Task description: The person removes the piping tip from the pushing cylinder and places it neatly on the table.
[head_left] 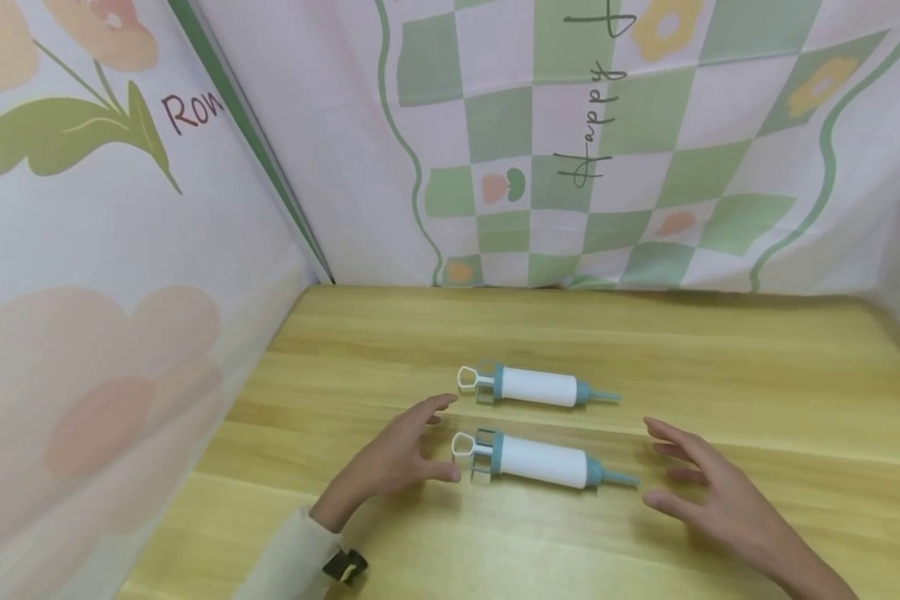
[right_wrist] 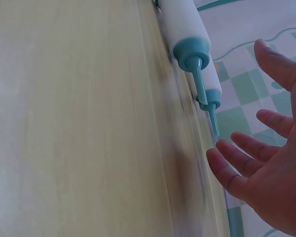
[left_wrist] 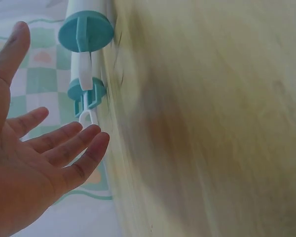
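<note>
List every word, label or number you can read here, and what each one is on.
"Happy", running sideways: on the checkered back cloth; the lettering after it is cut off by the picture's top edge.
"Ro", next letter unclear at the edge: on the flowered side cloth.
No readable text on the far syringe or near syringe.

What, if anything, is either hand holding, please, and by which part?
Nothing is held: the left hand is near the plunger handles of both syringes, the right hand near their nozzles.
</note>
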A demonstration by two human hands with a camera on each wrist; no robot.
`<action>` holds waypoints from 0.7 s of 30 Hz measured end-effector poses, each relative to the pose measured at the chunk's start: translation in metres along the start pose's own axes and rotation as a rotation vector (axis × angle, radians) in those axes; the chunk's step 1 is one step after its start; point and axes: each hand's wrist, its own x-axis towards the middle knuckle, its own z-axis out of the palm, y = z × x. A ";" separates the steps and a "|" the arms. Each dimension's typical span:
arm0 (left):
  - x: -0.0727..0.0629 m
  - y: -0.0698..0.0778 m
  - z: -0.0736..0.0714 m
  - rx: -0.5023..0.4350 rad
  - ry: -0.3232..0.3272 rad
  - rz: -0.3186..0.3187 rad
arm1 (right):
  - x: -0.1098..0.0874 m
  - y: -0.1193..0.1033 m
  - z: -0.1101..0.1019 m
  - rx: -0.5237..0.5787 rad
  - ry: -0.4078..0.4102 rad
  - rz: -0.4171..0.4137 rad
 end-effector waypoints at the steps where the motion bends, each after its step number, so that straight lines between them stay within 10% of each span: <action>1: 0.000 0.000 0.000 -0.007 0.000 -0.001 | 0.000 0.000 0.000 -0.001 -0.001 -0.001; 21: 0.009 0.003 0.010 -0.101 -0.014 -0.024 | 0.004 -0.010 0.011 0.044 -0.019 0.054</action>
